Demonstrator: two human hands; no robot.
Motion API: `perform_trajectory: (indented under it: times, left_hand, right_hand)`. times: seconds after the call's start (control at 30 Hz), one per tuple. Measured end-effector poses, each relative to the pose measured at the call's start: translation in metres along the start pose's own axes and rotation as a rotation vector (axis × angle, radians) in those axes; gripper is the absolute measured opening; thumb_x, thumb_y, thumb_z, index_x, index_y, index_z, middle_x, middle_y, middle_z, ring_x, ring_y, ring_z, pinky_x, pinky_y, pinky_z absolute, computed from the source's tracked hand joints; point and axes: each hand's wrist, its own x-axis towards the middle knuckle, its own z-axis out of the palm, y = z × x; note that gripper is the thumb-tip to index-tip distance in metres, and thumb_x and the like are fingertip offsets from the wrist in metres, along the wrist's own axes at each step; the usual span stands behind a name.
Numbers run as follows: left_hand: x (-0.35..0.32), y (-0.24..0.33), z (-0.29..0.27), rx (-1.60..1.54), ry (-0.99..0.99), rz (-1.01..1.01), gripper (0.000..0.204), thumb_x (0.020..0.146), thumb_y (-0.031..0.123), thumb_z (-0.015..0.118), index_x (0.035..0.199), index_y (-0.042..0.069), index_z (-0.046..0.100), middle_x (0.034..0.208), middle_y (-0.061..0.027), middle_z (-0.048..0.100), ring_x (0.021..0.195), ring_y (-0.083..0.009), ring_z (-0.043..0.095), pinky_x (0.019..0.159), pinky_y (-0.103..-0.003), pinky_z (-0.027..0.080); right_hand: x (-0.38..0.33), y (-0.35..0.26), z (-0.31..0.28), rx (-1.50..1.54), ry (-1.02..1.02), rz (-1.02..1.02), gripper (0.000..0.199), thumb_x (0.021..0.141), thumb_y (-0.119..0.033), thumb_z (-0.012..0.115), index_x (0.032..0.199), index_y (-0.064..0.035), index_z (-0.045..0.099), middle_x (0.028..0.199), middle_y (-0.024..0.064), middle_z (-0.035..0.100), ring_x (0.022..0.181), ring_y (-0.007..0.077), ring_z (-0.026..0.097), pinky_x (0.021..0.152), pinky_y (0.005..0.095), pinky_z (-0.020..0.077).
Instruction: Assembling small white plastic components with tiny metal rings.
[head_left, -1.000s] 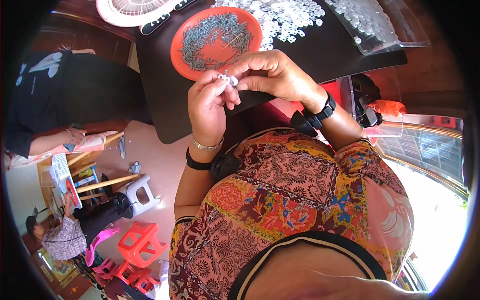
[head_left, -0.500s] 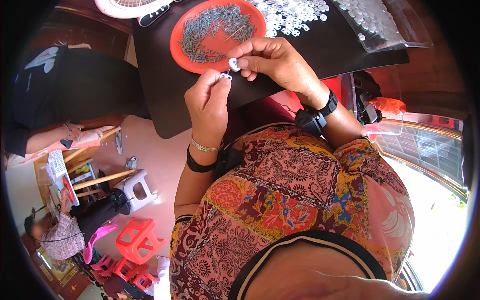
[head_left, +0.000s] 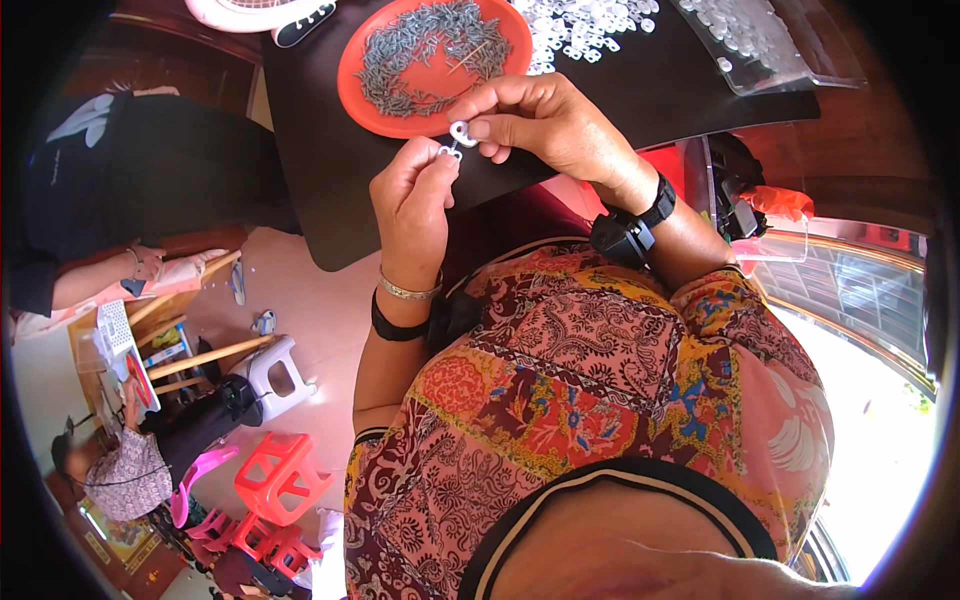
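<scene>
Over the near edge of the black table, my left hand (head_left: 412, 205) is closed, pinching a small white plastic piece (head_left: 450, 153) between thumb and forefinger. A thin dark screw rises from that piece. My right hand (head_left: 555, 120), also closed, grips a white plastic piece with a hole (head_left: 461, 131) by its edge. The two pieces are close together, with the screw between them; whether its tip is inside the hole is too small to tell. Just beyond my fingers lies a red plate (head_left: 428, 124) of grey screws (head_left: 390, 75) with a thin wooden stick on them.
Loose white plastic pieces (head_left: 590, 30) are heaped right of the plate, near a clear tray (head_left: 760, 70) of similar pieces. A black-and-white shoe-like item (head_left: 305, 25) sits at the far left. A person in black (head_left: 150, 170) is at my left; red stools (head_left: 280, 480) stand behind.
My right hand has shifted slightly left with its white piece, which now appears tilted closer to the screw. My left hand stays nearly in place.
</scene>
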Motion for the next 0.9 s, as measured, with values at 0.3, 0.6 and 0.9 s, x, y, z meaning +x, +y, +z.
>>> perform_trajectory:
  times: [0.3,0.6,0.9]
  left_hand:
    - [0.000,0.001,-0.001,0.039,-0.026,-0.002,0.016,0.086,0.009,0.054,0.072,0.001,0.052,0.060,0.0039,0.044,0.055,-0.0035,0.038,0.049,-0.022,0.030]
    - [0.000,-0.005,-0.003,0.085,-0.023,0.027,0.015,0.087,0.011,0.051,0.075,0.002,0.054,0.061,0.0026,0.047,0.054,-0.0035,0.039,0.049,-0.020,0.028]
    - [0.001,-0.007,0.002,-0.050,0.003,-0.011,0.017,0.090,0.014,0.049,0.080,0.002,0.056,0.064,0.0006,0.049,0.055,-0.0057,0.044,0.050,-0.020,0.033]
  right_hand:
    - [0.001,-0.002,0.002,-0.088,-0.019,0.001,0.016,0.091,-0.004,0.058,0.104,-0.0018,0.067,0.087,0.0001,0.065,0.073,0.0051,0.056,0.066,0.0202,0.0477]
    - [-0.002,-0.003,0.008,-0.239,-0.025,-0.055,0.015,0.089,-0.003,0.060,0.103,-0.0020,0.068,0.084,-0.0015,0.065,0.072,0.0042,0.055,0.067,0.0199,0.0464]
    - [-0.002,0.008,0.016,-0.471,0.034,-0.366,0.021,0.084,-0.006,0.064,0.104,-0.0016,0.065,0.092,0.0115,0.067,0.083,0.0235,0.067,0.072,0.0295,0.0526]
